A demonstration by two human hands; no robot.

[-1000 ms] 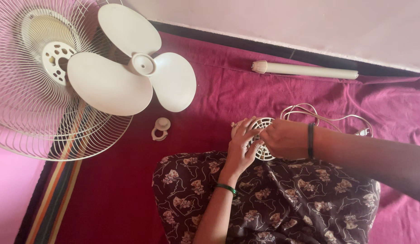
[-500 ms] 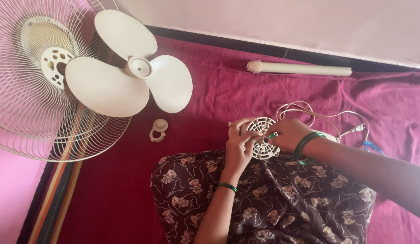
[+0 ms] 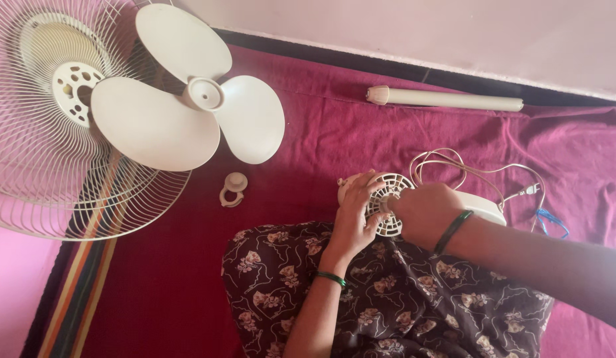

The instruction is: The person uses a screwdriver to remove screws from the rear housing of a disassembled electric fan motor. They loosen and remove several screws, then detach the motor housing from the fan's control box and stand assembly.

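Wire fan guard [image 3: 49, 132] cut off at left edge

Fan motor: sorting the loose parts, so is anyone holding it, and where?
Yes: left hand grips the fan motor at its vented end, right hand beside it.

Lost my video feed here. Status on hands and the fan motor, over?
Left hand and right hand both gripping the fan motor on the lap. Cord trails behind it. Fan blade and wire guard lie apart, left.

I am seeing one fan blade set [image 3: 182, 113] with three blades, one wire guard [image 3: 49, 132], one pole [image 3: 447, 99] and one small knob [image 3: 233, 189]. I am holding one motor housing [image 3: 387, 199] with my two hands, left hand [image 3: 354, 215] and right hand [image 3: 424, 213].
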